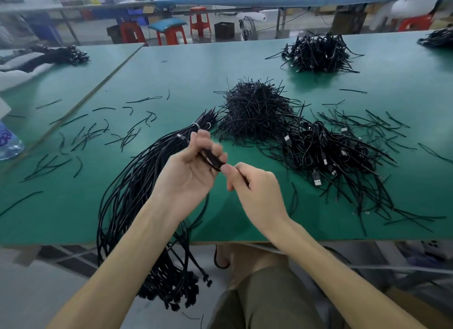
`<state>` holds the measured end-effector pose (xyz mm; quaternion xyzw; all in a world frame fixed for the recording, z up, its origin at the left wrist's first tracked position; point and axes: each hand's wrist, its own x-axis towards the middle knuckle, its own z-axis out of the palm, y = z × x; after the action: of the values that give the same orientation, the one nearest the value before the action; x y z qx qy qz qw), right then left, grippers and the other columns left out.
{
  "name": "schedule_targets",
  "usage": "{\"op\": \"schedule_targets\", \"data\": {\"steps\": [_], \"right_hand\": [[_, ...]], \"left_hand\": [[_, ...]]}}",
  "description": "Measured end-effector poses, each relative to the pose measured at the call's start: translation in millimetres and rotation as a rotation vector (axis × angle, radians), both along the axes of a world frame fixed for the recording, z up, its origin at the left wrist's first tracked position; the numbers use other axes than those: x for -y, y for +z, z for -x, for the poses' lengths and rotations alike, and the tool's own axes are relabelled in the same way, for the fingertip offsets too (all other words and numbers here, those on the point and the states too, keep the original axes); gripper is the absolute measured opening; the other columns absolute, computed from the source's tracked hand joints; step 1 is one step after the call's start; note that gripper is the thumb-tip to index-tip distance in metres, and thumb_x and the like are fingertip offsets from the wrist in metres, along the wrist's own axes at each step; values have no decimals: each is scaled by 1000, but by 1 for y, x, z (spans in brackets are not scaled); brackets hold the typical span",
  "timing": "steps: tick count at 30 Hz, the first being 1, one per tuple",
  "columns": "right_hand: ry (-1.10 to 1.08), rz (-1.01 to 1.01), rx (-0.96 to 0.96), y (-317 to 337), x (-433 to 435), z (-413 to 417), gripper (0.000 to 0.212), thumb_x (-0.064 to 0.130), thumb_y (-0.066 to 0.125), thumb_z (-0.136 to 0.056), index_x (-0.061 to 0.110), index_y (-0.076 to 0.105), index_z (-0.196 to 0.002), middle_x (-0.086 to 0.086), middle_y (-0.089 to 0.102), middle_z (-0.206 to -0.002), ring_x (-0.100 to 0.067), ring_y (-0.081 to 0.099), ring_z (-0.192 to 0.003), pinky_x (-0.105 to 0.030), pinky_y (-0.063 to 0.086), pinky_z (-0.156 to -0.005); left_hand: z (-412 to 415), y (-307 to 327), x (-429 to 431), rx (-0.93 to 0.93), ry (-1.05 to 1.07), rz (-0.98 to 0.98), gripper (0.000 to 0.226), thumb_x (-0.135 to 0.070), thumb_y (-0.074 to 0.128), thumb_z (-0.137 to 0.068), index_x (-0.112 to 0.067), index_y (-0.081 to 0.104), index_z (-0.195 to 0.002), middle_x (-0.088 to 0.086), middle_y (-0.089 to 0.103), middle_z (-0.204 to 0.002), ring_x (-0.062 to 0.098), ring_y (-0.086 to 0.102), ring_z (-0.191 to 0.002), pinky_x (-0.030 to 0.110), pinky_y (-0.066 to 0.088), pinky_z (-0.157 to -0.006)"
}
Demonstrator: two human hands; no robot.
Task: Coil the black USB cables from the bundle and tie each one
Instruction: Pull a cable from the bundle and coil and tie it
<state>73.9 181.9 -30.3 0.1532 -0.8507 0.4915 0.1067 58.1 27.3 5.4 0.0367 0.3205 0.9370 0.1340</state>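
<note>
My left hand (193, 166) grips a small black coiled cable (211, 157) between curled fingers, above the table's front part. My right hand (255, 184) pinches the same cable at its right end, thumb and forefinger closed on it. A long bundle of uncoiled black USB cables (127, 188), bound by a white tie near its far end, lies on the left and hangs over the table's front edge. A heap of black twist ties (255, 112) sits behind my hands. A pile of coiled, tied cables (335, 157) lies to the right.
The green table (196, 66) holds scattered loose ties (98, 134) on the left and another cable heap (318, 53) at the back right. A water bottle (8, 142) stands at the left edge. Red stools (171, 34) stand beyond the table.
</note>
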Motion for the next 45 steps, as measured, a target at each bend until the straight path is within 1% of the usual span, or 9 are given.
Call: {"op": "schedule_targets", "data": {"steps": [3,6,10,16,22,26,31,34,45], "right_hand": [[3,-256,36,3,-3,4,44,55,47,-101,21,60,-77,6,51,-56,-23,50,-60,-41,44,-64],[105,-244,112,2,-3,3,32,51,56,-99,20,60,-107,-1,67,-89,-25,61,-86,-45,50,-82],[245,-1,168,6,1,2,60,39,79,-86,30,49,-136,12,67,-116,-6,62,-108,-26,49,-95],[284,393,347,10,-3,13,40,19,81,-86,17,66,-122,13,69,-92,-7,61,-84,-33,56,-77],[196,344,305,-1,-3,10,37,12,84,-81,21,71,-115,17,73,-87,0,65,-83,-21,51,-83],[36,235,186,-5,0,9,51,10,83,-80,17,66,-128,4,69,-115,-7,63,-108,-21,47,-98],[-5,44,28,-3,-5,9,51,6,80,-81,19,66,-128,-1,60,-104,-6,56,-92,-13,44,-87],[-16,79,59,0,-10,11,51,15,87,-74,24,69,-121,0,59,-95,-7,56,-84,-17,45,-78],[78,-175,77,-5,-14,9,54,27,76,-89,23,59,-141,3,60,-92,-14,45,-88,-23,32,-75]], "left_hand": [[-1,-2,-2,36,9,8,42,-28,31,-113,-21,57,-81,-10,34,-61,9,30,-52,22,42,-60],[-1,-7,-2,4,57,137,39,-34,35,-112,-22,51,-79,-11,30,-60,9,26,-51,21,37,-55],[-3,-15,-7,-34,73,367,47,-37,39,-111,-24,57,-69,-8,30,-61,11,22,-56,21,37,-58],[-8,-17,-4,-60,-50,286,40,-25,33,-113,-16,54,-79,2,60,-77,20,64,-78,31,57,-70],[-8,-16,3,-95,-170,359,42,-19,36,-112,-12,64,-81,22,69,-123,30,68,-115,36,54,-98],[-2,-15,7,-135,-159,581,32,-27,42,-108,-9,58,-87,23,71,-117,31,69,-113,32,56,-91],[-2,-23,5,-226,-46,863,35,-33,47,-106,-10,64,-86,5,73,-97,18,69,-94,31,54,-90],[-1,-23,7,-243,46,1110,38,-47,51,-100,-19,71,-84,-9,57,-70,9,47,-65,22,39,-67],[-1,-28,18,-124,37,882,45,-31,80,-78,9,70,-97,14,70,-76,20,68,-68,25,59,-69]]}}
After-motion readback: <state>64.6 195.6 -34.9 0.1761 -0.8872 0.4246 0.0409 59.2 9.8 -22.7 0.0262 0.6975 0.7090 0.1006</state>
